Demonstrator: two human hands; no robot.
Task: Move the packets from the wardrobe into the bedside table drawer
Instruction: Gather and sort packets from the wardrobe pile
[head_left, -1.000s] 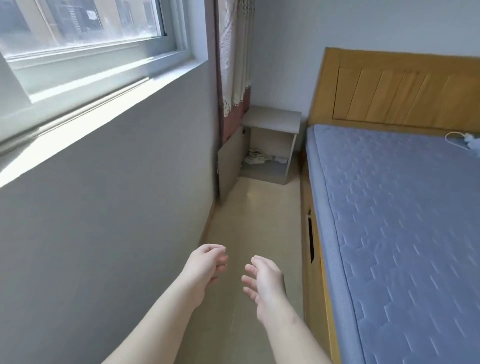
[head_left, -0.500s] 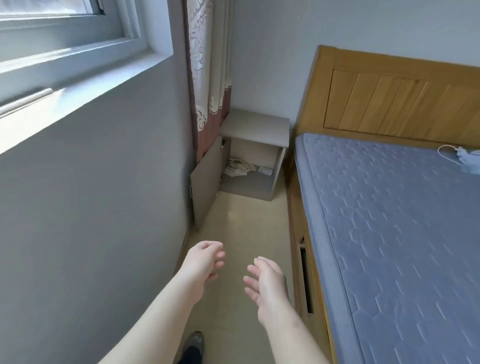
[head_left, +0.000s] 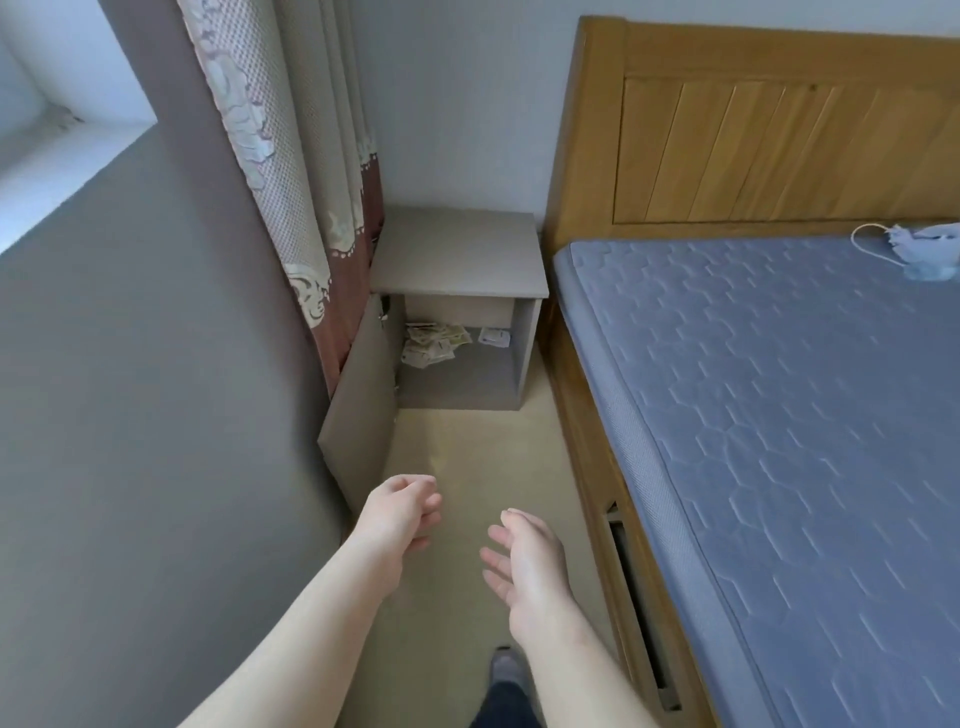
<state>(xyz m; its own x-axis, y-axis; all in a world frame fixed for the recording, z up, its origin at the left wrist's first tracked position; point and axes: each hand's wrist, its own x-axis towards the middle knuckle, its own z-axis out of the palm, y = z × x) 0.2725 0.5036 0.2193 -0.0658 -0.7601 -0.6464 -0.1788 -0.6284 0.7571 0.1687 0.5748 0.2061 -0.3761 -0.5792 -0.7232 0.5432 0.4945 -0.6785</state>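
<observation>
A grey bedside table (head_left: 457, 254) stands in the corner between the curtain and the bed, its door (head_left: 363, 405) swung open to the left. Inside lies a pile of pale packets (head_left: 434, 343), with one white packet (head_left: 493, 336) apart to the right. My left hand (head_left: 402, 512) hangs in front of me with loosely curled fingers and holds nothing. My right hand (head_left: 524, 564) is beside it, fingers relaxed, palm turned left, empty. Both hands are well short of the table, over the floor.
A bed with a blue mattress (head_left: 779, 415) and wooden headboard (head_left: 753, 130) fills the right side. A face mask (head_left: 914, 249) lies on the mattress. The grey wall (head_left: 156, 415) and a patterned curtain (head_left: 291, 182) bound the left. A narrow beige floor strip (head_left: 467, 457) leads to the table.
The view has moved forward along the aisle and tilted down; the bedside table is closer and larger. My hands keep the same empty posture. A foot shows at the bottom edge.
</observation>
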